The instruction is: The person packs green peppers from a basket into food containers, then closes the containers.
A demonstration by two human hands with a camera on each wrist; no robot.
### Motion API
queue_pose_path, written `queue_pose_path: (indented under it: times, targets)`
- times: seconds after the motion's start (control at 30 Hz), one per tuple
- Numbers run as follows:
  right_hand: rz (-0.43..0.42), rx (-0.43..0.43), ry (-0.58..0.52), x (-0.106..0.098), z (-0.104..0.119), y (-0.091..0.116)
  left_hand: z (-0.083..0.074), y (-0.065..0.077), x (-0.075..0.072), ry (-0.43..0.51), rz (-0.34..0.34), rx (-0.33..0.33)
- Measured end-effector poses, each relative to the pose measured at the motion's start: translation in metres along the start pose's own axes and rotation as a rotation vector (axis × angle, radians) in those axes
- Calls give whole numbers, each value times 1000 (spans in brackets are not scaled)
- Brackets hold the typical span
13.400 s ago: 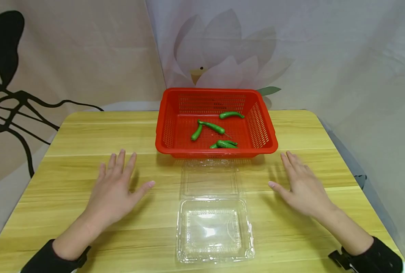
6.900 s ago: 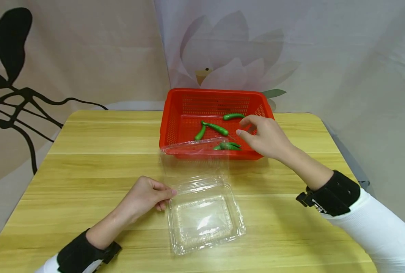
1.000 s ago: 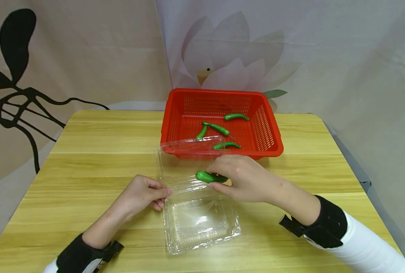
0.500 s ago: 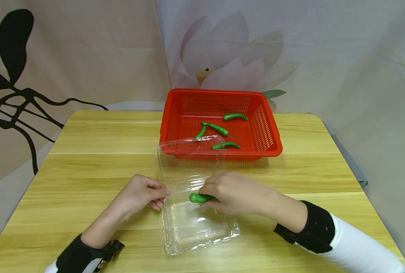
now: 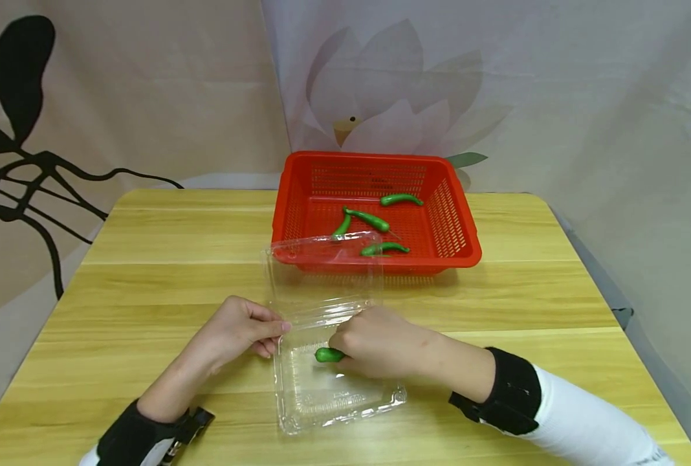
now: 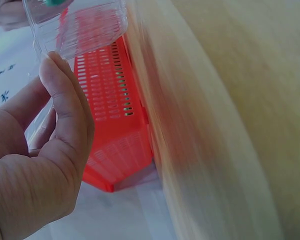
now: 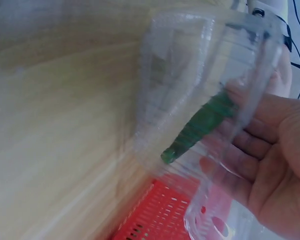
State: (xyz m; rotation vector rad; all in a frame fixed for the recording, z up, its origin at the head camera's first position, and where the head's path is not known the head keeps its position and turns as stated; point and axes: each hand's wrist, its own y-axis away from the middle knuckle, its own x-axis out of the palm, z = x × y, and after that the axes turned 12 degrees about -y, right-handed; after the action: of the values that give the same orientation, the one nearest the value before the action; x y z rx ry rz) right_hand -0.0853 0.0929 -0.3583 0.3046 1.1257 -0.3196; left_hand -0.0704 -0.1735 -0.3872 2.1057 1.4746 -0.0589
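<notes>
Left hand (image 5: 237, 333): you pinch the box base (image 5: 316, 398) at its far-left corner, apparently steadying it.
Right hand (image 5: 374, 344): you grip a pepper (image 5: 326, 355) within the base's edges.

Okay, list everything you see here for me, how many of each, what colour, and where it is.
Table: one, yellowish wood, across the lower view
Basket: one, red, at the table's far edge
Loose peppers: at least four, green, in the basket
Plastic box: one, clear, opened out, in front of the basket
Held pepper: one, green, over the box's base
Backdrop: at least one, pale with printed designs, behind the table
Left hand: one, bare, pinching the box's left edge
Right hand: one, bare, gripping the held pepper
Wrist straps: two, black, one per arm
Sleeves: two, white, beyond the straps
</notes>
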Motion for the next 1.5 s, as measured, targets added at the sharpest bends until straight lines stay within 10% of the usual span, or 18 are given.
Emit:
queue_pose_path:
  times: [0.47, 1.5]
  targets:
    - [138, 52, 69, 14, 2, -10, 0, -1, -1, -9, 1, 5]
    - [67, -5, 123, 12, 5, -8, 2, -1, -3, -19, 9, 24]
